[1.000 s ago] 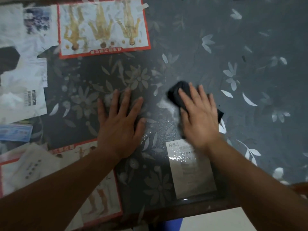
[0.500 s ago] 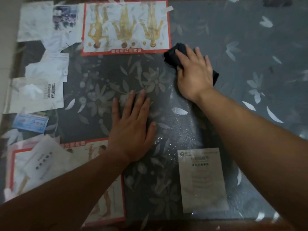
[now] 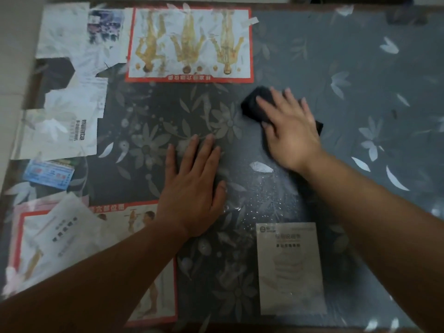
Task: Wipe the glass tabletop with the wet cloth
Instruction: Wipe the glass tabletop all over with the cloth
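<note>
Head view: the step in hand looks like a wiping stroke, best done with flat, even pressure in overlapping passes that also take in the droplets (image 3: 271, 188) nearer the body. The right hand (image 3: 292, 131) presses straight fingers on the dark wet cloth (image 3: 254, 104), which lies under fingers and palm and pokes out past the fingertips on the glass tabletop (image 3: 360, 68). The left hand (image 3: 194, 186) rests flat with its fingers spread, beside it

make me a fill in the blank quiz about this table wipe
1. The right hand presses a ____ cloth on the tabletop.
2. The left hand lies flat and holds ____.
3. The poster beyond the left hand has a ____ border.

Missing words: black; nothing; red.
</note>
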